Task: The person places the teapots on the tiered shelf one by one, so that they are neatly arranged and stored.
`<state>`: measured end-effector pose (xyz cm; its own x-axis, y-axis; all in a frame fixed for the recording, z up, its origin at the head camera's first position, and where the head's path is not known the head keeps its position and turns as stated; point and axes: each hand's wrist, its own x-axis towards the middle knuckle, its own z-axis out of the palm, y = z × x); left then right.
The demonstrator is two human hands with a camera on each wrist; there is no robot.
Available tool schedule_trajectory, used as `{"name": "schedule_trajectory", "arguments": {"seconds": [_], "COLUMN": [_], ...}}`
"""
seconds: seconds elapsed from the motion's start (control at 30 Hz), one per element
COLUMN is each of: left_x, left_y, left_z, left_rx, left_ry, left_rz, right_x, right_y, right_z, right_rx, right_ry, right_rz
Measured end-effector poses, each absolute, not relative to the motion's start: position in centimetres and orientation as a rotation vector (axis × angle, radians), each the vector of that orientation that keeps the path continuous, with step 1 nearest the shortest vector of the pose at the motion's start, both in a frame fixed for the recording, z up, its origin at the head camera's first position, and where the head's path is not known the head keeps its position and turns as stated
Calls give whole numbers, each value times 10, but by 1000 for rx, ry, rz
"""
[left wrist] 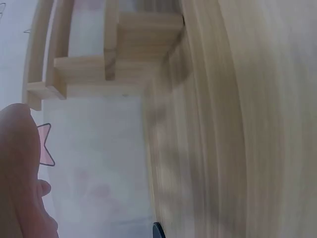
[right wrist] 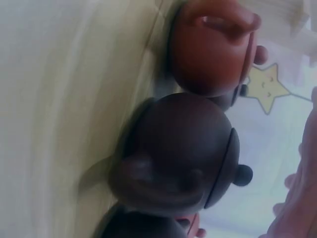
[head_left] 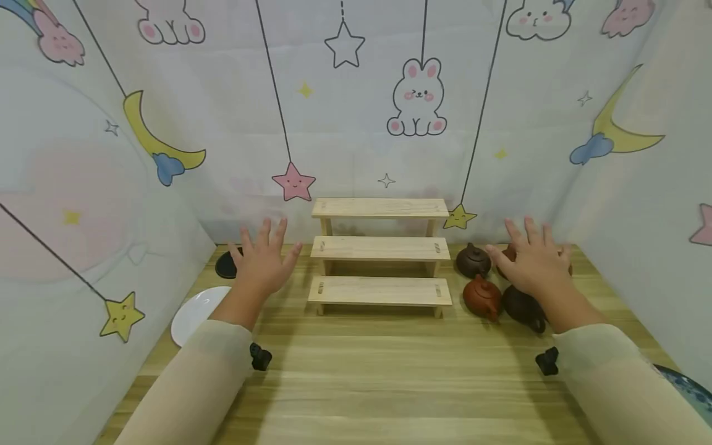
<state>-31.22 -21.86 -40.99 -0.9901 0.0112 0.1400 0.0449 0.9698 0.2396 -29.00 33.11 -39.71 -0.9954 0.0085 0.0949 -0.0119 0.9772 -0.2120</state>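
Note:
My left hand [head_left: 262,266] is held out with fingers spread, overlapping the edge of a black round disc [head_left: 225,266] in the head view. Nothing is in it. Spread in the same way, my right hand [head_left: 533,262] hovers over a group of small clay teapots and holds nothing. A dark brown teapot [head_left: 473,262] and a reddish-brown teapot [head_left: 481,298] show left of that hand, while a darker teapot [head_left: 521,305] is partly covered by the wrist. Another reddish teapot [head_left: 507,262] is mostly hidden behind the right hand. Between the hands stands a three-tier wooden shelf [head_left: 381,290].
A white plate [head_left: 191,312] lies at the left edge of the wooden table [head_left: 356,383], partly behind my left forearm. At the lower right is the rim of a blue-patterned dish [head_left: 686,386]. A printed cloth backdrop [head_left: 356,123] encloses the back and sides.

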Motion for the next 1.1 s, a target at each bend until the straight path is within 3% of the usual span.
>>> {"name": "schedule_trajectory", "arguments": {"seconds": [0.23, 0.6, 1.1], "left_x": [-298, -287, -297], "left_y": [-212, -194, -181], "left_z": [-409, -427, -453], "left_rx": [-43, -150, -2], "left_ry": [-2950, -2847, -2672], "left_rz": [-795, -2009, -2268], "right_x": [-273, -239, -211], "right_y": [344, 365, 433], "right_z": [-399, -400, -423], "right_rx": [63, 158, -116], "right_ry": [-2978, -2835, -3038], "right_rz": [355, 648, 547]}}
